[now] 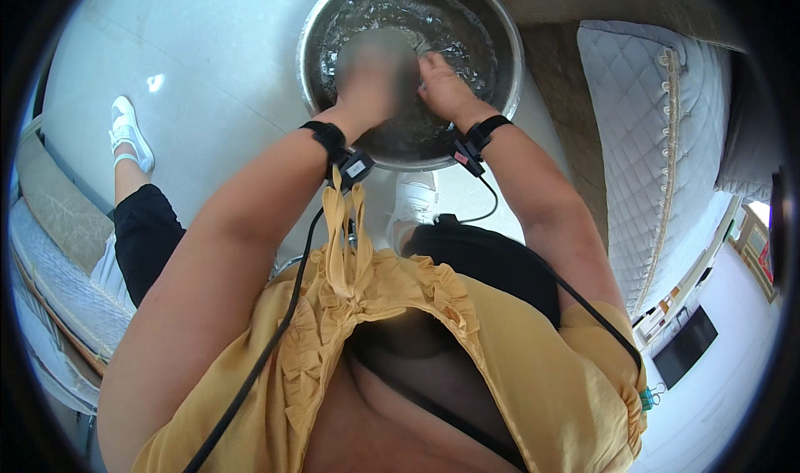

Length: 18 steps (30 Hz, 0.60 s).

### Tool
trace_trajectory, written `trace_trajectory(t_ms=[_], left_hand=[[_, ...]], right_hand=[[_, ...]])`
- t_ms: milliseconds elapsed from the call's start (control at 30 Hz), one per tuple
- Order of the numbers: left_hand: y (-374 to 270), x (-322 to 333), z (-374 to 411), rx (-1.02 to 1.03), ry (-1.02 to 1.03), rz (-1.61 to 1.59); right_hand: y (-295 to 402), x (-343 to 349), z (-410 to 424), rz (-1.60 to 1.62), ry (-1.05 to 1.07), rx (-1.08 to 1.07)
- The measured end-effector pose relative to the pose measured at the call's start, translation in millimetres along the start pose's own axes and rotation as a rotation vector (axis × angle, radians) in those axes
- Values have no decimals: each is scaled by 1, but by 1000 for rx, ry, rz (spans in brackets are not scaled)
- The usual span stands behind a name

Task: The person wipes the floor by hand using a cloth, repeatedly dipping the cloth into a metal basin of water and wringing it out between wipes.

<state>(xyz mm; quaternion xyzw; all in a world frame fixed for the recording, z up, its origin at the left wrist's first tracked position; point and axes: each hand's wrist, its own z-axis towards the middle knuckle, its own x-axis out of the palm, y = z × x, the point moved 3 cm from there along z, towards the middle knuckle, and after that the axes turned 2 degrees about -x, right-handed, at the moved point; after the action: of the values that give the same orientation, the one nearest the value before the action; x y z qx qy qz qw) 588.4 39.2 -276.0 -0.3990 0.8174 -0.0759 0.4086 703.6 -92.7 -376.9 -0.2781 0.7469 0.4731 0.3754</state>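
A round stainless steel basin [514, 91] of water stands on the floor in front of me. Both my hands reach into it, side by side. A blurred patch covers most of my left hand [370, 88], so its fingers and anything in them are hidden. My right hand [449, 88] is a little to the right, at the water, its fingers bent towards the left hand. A small pale, wet-looking thing [417, 43], perhaps cloth, shows at the right fingertips. I cannot tell whether the right fingers grip it. The water [462, 26] is rippled, with bubbles near the rim.
Black wrist straps carry small devices, and cables [300, 285] run from them along my arms. A sofa with a quilted pale cover [631, 135] stands close on the right. Another covered seat [62, 267] is at the left. My shoes [130, 132] rest on the pale tiled floor [206, 48].
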Motion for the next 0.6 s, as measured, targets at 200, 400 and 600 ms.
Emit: trace_trajectory(t_ms=[200,400,600], left_hand=[[24,16,30,-135,69,227],[54,60,55,-53,-127,-1147],[57,47,59,91,-16,-2159]], right_hand=[[12,-5,7,-259,133,111],[60,-78,10,1115,78,375],[111,-170,-23,1759,6,230]])
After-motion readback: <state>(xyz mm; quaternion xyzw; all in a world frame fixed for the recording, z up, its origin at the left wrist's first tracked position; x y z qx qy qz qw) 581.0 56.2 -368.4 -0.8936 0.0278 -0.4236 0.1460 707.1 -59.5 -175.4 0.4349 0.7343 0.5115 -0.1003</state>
